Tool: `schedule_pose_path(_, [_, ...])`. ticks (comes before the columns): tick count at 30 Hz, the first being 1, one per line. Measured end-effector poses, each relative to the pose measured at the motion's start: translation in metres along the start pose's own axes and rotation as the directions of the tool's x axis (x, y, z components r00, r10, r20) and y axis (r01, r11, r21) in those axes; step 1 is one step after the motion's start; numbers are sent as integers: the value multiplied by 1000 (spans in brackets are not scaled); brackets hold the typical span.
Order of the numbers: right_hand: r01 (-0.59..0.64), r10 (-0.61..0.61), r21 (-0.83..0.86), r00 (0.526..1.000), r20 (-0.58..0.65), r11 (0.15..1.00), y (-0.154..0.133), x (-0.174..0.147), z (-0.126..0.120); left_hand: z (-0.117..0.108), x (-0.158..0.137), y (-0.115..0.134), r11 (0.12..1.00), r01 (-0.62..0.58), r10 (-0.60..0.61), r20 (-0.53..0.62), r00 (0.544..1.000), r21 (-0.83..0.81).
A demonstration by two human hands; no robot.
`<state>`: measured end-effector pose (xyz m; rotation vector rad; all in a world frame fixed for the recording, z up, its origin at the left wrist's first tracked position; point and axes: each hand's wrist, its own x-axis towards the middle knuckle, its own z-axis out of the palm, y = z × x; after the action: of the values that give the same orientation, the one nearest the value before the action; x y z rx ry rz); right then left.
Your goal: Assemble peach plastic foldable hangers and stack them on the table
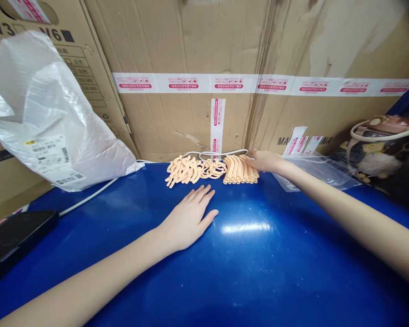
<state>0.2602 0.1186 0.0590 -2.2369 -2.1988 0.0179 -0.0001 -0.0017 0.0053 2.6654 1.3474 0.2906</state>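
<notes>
My left hand [191, 218] lies palm down on the blue tabletop [204, 281], fingers stretched out and holding nothing. Just beyond its fingertips is a pile of peach S-shaped hooks [183, 170]. Peach rings [214, 169] lie to the right of these, overlapping one another. Beside the rings, several peach curved tube-like pieces [237, 170] are lined up in a stack. My right hand [266, 161] is at the right end of this stack, its fingers bent onto a curved piece. Its fingertips are partly hidden among the pieces.
Tall cardboard boxes [177, 118] stand against the table's back edge. On the left are a white plastic mailing bag [54, 118], a white cable [88, 196] and a dark flat device [17, 240]. A clear plastic bag [313, 172] and a brown-handled bag [378, 150] sit at the right.
</notes>
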Motion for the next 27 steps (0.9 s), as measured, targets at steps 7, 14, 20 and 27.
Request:
schedule_pose_path(7, [12,-11,5,997,-71,1000,3,0,-1,1,0,-1,1000,-9,9,-7,1000,7])
schedule_pose_path(14, [73,-55,76,975,-216,994,4,-9,-38,4,-1,-3,999,-35,33,-62,998,-32])
schedule_pose_path(20, [460,-416,238,884,-214,856,-21,-54,-52,-3,-1,1,927,31,-116,-207,971,-373])
schedule_pose_path(27, [714,-764,338,645,25,613,-47,-120,-4,-10,2,0,763,-9,-263,-322,909,-646])
